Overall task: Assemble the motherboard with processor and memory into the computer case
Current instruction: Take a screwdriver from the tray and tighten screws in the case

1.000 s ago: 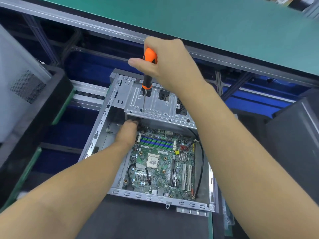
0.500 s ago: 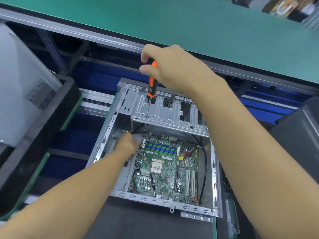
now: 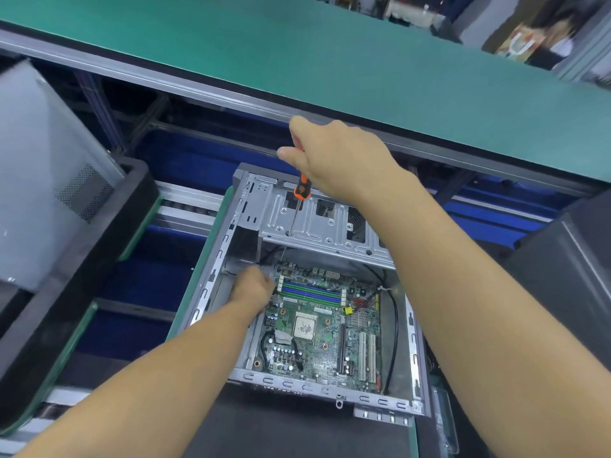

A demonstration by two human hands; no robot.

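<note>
An open silver computer case (image 3: 317,389) lies flat on the line with the green motherboard (image 3: 325,345) inside. The processor (image 3: 305,327) sits mid-board, and blue and green memory slots (image 3: 310,292) run across the far end. My right hand (image 3: 334,157) grips an orange and black screwdriver (image 3: 302,190) upright above the drive bay (image 3: 330,223). Its shaft passes down through a hole in the bay. My left hand (image 3: 253,285) is inside the case at the board's far left corner, below the bay. Its fingertips are hidden.
A grey case panel (image 3: 49,193) stands in a black tray (image 3: 99,259) at the left. A dark case (image 3: 562,276) stands at the right. A green-topped bench (image 3: 330,61) with a metal edge runs across behind. Black cables (image 3: 393,325) lie along the case's right wall.
My right hand has closed lower over the screwdriver handle, so less orange shows. My left hand has drawn back a little from under the drive bay. The view has shifted.
</note>
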